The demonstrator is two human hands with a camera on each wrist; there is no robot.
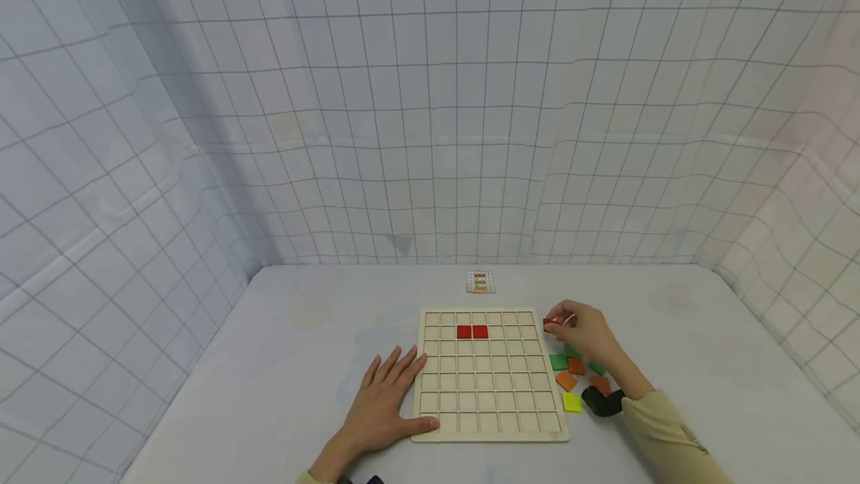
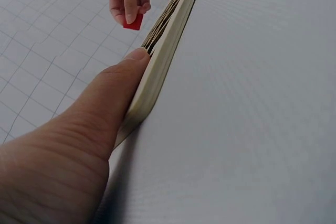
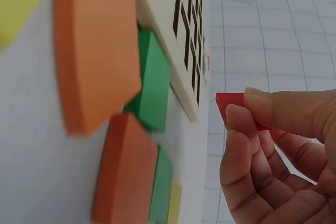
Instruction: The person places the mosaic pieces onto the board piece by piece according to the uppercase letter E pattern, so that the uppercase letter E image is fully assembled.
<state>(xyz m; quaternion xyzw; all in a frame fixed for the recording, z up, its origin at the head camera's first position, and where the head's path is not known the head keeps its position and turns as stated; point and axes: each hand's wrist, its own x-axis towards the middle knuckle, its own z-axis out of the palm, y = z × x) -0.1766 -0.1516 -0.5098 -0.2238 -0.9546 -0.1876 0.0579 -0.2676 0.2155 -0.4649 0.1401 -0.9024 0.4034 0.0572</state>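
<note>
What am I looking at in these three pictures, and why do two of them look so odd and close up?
No machine here: a person works with two bare hands and wears three cameras. The wide picture comes from the head, looking down at a pale table. The other two come from the wrists, so they sit almost on the surface. On the table lies a wooden grid board with two red tiles set in it. Right of it are loose green, orange and yellow tiles, and behind it a small pattern card. The left hand rests flat, thumb against the board's edge. The right hand pinches another red tile in its fingers, held up beside the board.
</note>
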